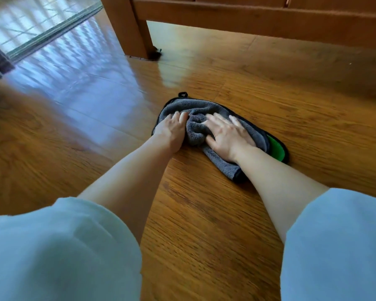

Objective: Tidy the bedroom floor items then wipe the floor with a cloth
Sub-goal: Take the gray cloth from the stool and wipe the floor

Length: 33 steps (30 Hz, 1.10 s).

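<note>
The right hand (227, 137) lies flat with fingers spread, pressing down on the grey cloth (213, 135). The left hand (172, 129), just beside it at nine o'clock, also rests on the cloth with straight fingers, holding nothing; the fabric is bunched into a ridge between the two hands. The cloth lies on the wooden floor (204, 213), with a green underside (276, 148) showing at its four o'clock edge and a small hanging loop (182, 94) at twelve o'clock. Further out toward twelve o'clock stands a wooden bed leg (128, 29), with the bed rail (258, 18) running off toward two o'clock. At ten o'clock a glass door (30, 22) throws a bright sheen across the boards.

No loose items show on the visible floor, so the tidying part seems done and the wiping step looks to be in hand. The next move likely calls for steady downward pressure from both palms while sliding the cloth, smoothing the bunched middle so it covers more boards, perhaps toward the bed.
</note>
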### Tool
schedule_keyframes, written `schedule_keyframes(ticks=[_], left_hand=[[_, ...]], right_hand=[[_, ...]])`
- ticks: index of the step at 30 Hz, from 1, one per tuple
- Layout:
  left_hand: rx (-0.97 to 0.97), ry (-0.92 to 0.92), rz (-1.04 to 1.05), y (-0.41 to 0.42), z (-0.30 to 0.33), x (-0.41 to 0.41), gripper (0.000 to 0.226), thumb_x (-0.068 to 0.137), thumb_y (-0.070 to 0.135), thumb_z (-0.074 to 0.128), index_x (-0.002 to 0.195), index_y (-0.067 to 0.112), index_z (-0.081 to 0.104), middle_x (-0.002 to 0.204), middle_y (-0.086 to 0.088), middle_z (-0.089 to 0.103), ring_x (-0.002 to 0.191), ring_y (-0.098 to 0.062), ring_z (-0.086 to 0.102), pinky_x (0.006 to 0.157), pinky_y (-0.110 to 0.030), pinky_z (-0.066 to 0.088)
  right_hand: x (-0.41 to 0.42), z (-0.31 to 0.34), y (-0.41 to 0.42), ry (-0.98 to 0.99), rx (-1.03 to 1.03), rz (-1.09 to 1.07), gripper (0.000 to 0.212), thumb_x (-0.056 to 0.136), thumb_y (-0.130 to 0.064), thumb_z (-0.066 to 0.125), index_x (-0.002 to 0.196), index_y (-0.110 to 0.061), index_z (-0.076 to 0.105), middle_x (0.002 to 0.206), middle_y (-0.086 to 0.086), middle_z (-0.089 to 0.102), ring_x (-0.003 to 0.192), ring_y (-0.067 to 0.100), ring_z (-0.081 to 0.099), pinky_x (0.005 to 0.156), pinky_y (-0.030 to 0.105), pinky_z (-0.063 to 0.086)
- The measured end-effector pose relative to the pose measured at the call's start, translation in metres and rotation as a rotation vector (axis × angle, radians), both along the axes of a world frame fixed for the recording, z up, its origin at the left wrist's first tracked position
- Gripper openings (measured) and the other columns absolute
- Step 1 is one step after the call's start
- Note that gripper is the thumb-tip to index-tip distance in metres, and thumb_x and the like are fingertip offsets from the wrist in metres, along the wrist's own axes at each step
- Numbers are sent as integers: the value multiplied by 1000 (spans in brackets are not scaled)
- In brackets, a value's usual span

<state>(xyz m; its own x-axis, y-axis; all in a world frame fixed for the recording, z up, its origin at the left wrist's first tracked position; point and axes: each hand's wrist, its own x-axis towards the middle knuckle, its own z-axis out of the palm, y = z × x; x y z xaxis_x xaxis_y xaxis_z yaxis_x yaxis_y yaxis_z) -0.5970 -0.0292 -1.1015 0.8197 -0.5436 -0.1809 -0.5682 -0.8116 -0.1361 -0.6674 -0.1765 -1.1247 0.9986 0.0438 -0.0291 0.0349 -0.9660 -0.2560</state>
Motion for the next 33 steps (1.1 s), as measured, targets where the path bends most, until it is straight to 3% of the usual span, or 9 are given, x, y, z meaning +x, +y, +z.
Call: schedule_keyframes(ticks=[8,23,33], left_hand=[[31,16,-24,21,8,-19,69,94,7,41,149,7,-1,157,-17,4,144,-27,13,114,-29,14],[56,36,-46,55,10,-97,67,87,8,52,144,9,16,148,-20,22,130,-31,35,106,-37,33],[54,59,25,79,12,-186,60,95,11,36,148,14,8,154,-20,8,136,-33,22,110,-37,27]], right_hand=[[-10,0,7,-7,-12,-10,50,95,-29,38,145,-27,29,157,-2,14,145,14,7,117,39,-3],[-81,4,37,-39,77,22,46,87,-24,49,132,-25,45,150,-1,31,140,17,20,110,37,11],[-147,12,43,36,85,128,45,86,-24,51,130,-27,45,150,-5,29,141,14,17,109,34,10]])
